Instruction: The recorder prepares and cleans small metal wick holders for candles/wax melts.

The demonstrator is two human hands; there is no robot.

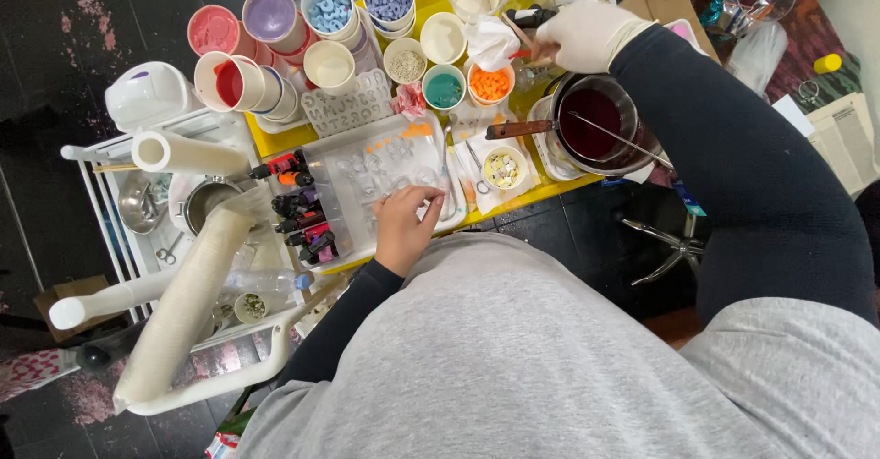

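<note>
My left hand (403,225), bare, rests on the near edge of a clear plastic mold tray (385,161) with orange specks, fingers curled on its rim. My right hand (587,36) wears a pale glove and grips a crumpled white tissue (492,42) and a thin stick above the yellow table (275,136). Below that hand stands a metal pot (596,129) of dark red liquid with a wooden handle and a rod leaning in it.
Several cups of coloured beads, wax and liquid crowd the table's far side (330,10). A box of small dye bottles (302,216) sits left of the mold. A white wire cart (137,239) with paper rolls and metal bowls stands to the left.
</note>
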